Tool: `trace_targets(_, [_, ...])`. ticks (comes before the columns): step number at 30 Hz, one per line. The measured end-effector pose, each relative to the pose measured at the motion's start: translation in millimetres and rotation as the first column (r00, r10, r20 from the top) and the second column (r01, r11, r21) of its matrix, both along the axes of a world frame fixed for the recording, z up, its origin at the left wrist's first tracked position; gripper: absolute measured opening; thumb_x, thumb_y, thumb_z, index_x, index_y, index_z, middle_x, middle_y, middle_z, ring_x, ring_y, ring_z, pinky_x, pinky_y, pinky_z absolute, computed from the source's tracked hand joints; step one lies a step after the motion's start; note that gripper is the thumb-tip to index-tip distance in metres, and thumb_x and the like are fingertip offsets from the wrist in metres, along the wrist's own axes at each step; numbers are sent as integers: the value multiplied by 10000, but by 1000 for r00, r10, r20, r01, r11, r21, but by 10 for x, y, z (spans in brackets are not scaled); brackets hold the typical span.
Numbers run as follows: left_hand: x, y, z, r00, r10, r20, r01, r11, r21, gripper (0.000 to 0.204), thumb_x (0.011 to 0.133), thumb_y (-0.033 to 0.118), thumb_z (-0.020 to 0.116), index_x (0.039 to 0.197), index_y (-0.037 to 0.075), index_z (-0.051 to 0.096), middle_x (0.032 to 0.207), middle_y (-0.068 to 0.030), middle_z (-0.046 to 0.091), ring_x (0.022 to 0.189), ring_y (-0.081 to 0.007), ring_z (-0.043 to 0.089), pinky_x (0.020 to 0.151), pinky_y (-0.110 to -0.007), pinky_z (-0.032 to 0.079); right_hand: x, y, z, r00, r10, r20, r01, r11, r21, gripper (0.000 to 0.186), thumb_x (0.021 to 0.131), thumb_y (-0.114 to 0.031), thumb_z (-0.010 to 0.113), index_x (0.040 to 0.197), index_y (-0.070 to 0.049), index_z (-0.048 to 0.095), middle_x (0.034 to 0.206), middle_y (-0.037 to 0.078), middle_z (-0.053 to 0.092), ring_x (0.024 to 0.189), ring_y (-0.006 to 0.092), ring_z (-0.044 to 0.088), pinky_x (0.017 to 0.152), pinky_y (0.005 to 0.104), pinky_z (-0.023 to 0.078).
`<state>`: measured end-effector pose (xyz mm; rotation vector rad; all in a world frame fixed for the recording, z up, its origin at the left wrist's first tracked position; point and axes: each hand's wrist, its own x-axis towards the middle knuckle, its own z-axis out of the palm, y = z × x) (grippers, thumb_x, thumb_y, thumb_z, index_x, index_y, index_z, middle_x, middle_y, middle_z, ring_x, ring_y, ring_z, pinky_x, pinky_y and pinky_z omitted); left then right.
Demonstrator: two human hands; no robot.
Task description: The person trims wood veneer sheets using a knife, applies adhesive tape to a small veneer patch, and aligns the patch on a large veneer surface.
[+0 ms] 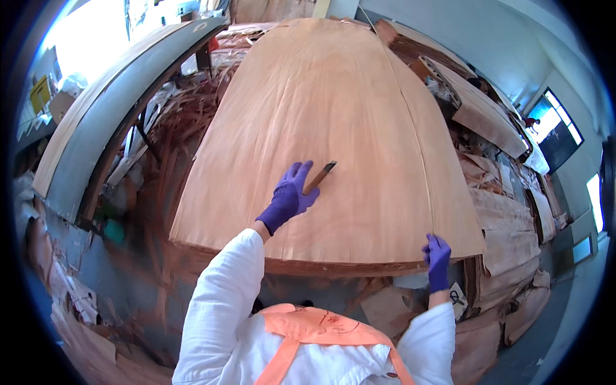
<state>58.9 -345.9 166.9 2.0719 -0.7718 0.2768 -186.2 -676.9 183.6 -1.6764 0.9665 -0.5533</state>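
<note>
A large stack of pale wood veneer sheets (308, 115) lies in front of me. My left hand (289, 196), in a purple glove, rests over the middle of the top sheet with its fingers stretched out. A knife (319, 178) with a brown handle and a dark angled tip is held between its thumb and fingers, pointing up and right. My right hand (437, 258), also gloved in purple, is closed at the near right edge of the stack. Its fingertips pinch at the near end of a thin, long line or narrow strip (417, 138) running lengthwise along the sheet; what exactly they grip is too small to tell.
To the left stands a long grey-topped bench (109, 122) with a pale board along it. Reddish veneer scraps (192, 122) heap between bench and stack. More veneer stacks (507, 218) lie along the right side. A green object (114, 231) sits low at the left.
</note>
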Motion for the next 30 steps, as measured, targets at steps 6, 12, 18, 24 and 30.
trace_targets(6, [-874, 1243, -464, 981, -148, -128, 147, 989, -20, 286, 821, 95, 566, 1101, 32, 563, 1102, -181, 571, 975, -347, 579, 812, -375, 473, 729, -200, -499, 853, 326, -408, -450, 856, -256, 370, 862, -234, 577, 1168, -35, 516, 726, 95, 595, 531, 173, 542, 469, 300, 438])
trace_targets(12, [-1820, 2480, -1370, 739, -21, -673, -127, 977, -170, 312, 888, 103, 499, 1190, 36, 543, 1060, -69, 630, 933, -152, 599, 781, -283, 482, 915, 977, -79, 773, 360, -522, -568, 30, -822, 495, 784, -257, 642, 1209, -41, 511, 1129, 204, 557, 1024, 362, 542, 881, 418, 443])
trace_targets(18, [-1942, 2456, -1483, 322, -217, -922, -430, 834, -346, 321, 901, 158, 502, 1187, 18, 543, 1086, -63, 614, 942, -141, 583, 801, -267, 467, 1098, 2704, -684, 305, 611, -730, -766, -297, -570, 832, 687, -514, 681, 1329, -70, 393, 1328, 229, 395, 1218, 404, 381, 995, 520, 300])
trace_targets(24, [-1748, 2414, -1828, 243, -500, -831, -637, 563, -526, 359, 902, 162, 514, 1228, 14, 492, 1142, -111, 588, 992, -186, 583, 823, -289, 481, 1055, 2851, -1526, 481, 368, -796, -642, -470, -605, 799, 706, -451, 668, 1365, -128, 352, 1416, 166, 290, 1293, 395, 271, 1025, 536, 223])
trace_targets(30, [-1645, 2505, -1881, 239, -591, -771, -662, 482, -574, 369, 907, 147, 513, 1247, 12, 471, 1147, -113, 590, 991, -189, 591, 836, -299, 484, 1079, 2868, -1081, 444, 475, -759, -728, -303, -615, 663, 709, -233, 672, 1306, -92, 420, 1312, 152, 429, 1177, 349, 434, 964, 462, 347])
